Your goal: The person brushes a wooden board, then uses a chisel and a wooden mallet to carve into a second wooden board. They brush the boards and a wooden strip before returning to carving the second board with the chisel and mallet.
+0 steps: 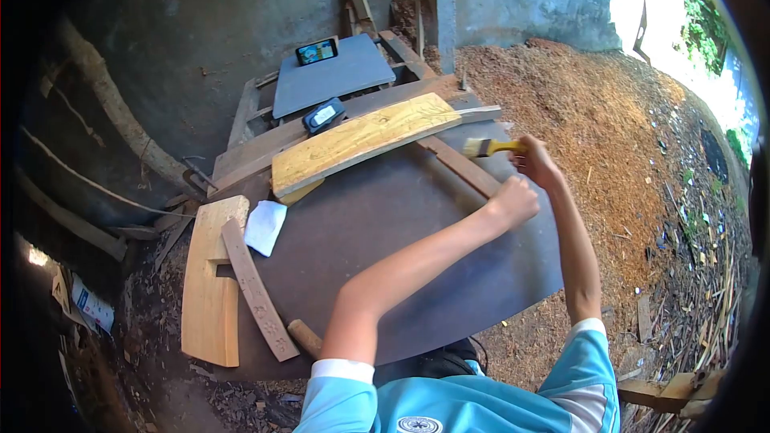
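Elbow bent, the left hand (pixel 514 204) reaches across a dark table (pixel 345 244), fist curled around a wooden strip's (pixel 464 170) near end. The right hand (pixel 536 163), stretched forward, grips a paintbrush (pixel 499 147), bristles pointing left near the strip.

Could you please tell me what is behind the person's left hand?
A brown wooden strip runs up to the left hand, over the dark tabletop. Its near end is covered, so whether the hand grips it cannot be seen.
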`<state>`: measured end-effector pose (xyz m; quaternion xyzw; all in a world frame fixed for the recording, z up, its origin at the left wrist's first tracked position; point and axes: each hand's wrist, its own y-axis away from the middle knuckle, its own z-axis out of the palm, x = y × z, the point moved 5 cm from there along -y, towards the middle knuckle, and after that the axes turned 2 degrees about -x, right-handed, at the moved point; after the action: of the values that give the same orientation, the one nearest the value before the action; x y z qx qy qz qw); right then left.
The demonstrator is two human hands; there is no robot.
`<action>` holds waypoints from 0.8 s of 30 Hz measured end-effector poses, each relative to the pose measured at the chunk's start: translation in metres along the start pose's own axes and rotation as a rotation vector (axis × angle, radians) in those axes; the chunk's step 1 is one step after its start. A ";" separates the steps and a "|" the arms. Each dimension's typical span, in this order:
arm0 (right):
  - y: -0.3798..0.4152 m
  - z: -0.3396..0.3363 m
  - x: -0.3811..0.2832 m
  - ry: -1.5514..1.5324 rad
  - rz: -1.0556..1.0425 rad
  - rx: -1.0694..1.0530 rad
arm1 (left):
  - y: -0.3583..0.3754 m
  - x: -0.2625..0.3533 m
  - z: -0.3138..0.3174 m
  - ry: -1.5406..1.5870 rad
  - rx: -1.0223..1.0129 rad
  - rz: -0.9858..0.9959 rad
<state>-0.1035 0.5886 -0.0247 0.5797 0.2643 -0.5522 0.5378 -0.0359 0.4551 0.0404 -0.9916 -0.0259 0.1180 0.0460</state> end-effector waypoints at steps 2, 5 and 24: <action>-0.012 0.029 0.000 -0.126 0.021 -0.066 | 0.014 0.005 0.000 -0.032 0.097 0.009; -0.038 0.069 0.015 -0.120 0.069 -0.245 | 0.027 0.008 0.002 -0.043 0.174 0.017; 0.024 0.037 -0.049 0.299 -0.324 0.190 | 0.064 0.013 0.012 0.077 0.177 0.027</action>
<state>-0.1076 0.5621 0.0352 0.6530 0.3775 -0.5616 0.3401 -0.0233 0.3931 0.0199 -0.9877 -0.0005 0.0823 0.1329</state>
